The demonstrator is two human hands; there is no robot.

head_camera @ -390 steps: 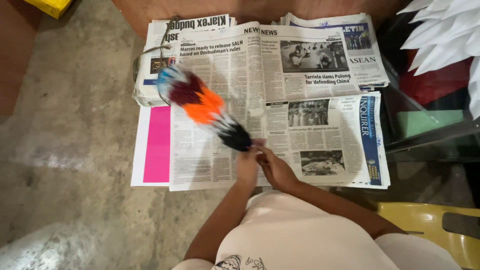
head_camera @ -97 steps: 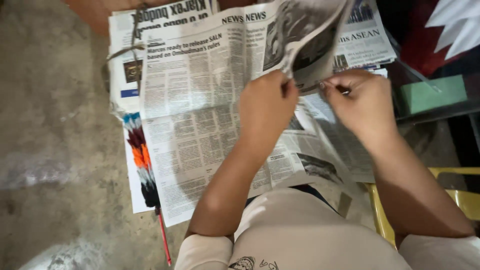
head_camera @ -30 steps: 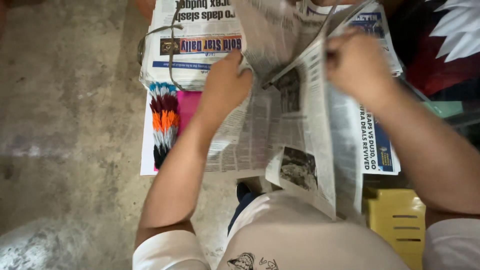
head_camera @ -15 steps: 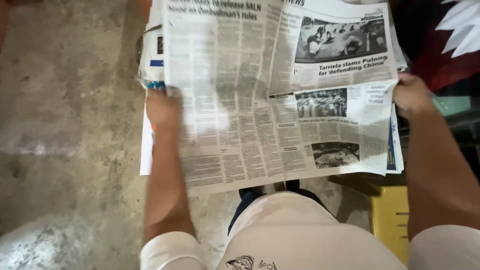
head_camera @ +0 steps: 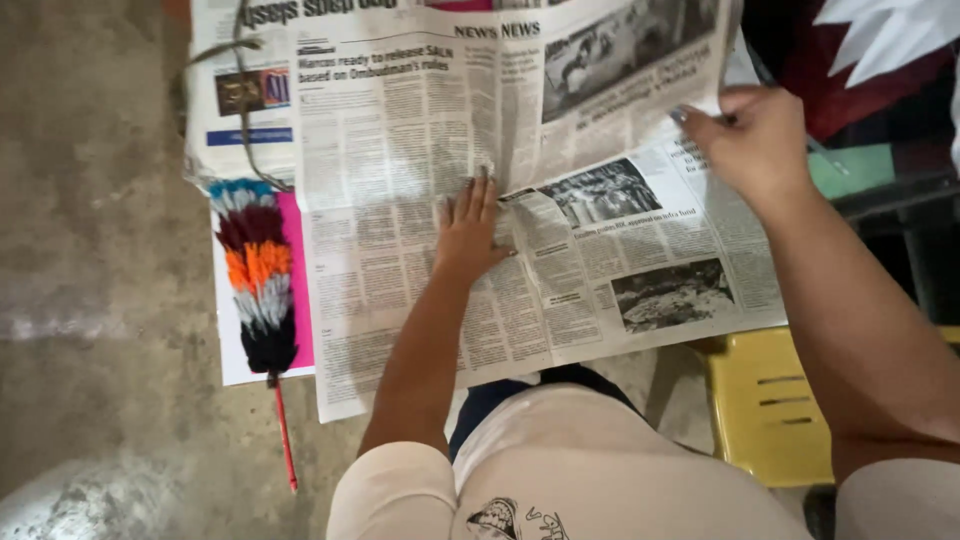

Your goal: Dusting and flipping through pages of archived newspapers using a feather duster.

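Observation:
An open newspaper (head_camera: pixel 400 150) lies spread over a stack of other papers. My left hand (head_camera: pixel 470 230) rests flat on its middle near the centre fold, fingers apart. My right hand (head_camera: pixel 752 140) pinches the right edge of the top sheet (head_camera: pixel 620 50), which is lifted and curling over the page beneath. A multicoloured feather duster (head_camera: pixel 256 270) with a thin red handle lies at the papers' left side, apart from both hands.
A pink sheet (head_camera: pixel 298 290) shows under the duster. A wire loop (head_camera: pixel 240 110) lies on the papers at top left. Bare concrete floor (head_camera: pixel 90 280) spreads to the left. A yellow plastic stool (head_camera: pixel 770 410) stands at lower right, dark furniture behind it.
My left hand let go of the paper's left edge and moved to press flat on its centre. My right hand moved up and is lifting the right-hand sheet.

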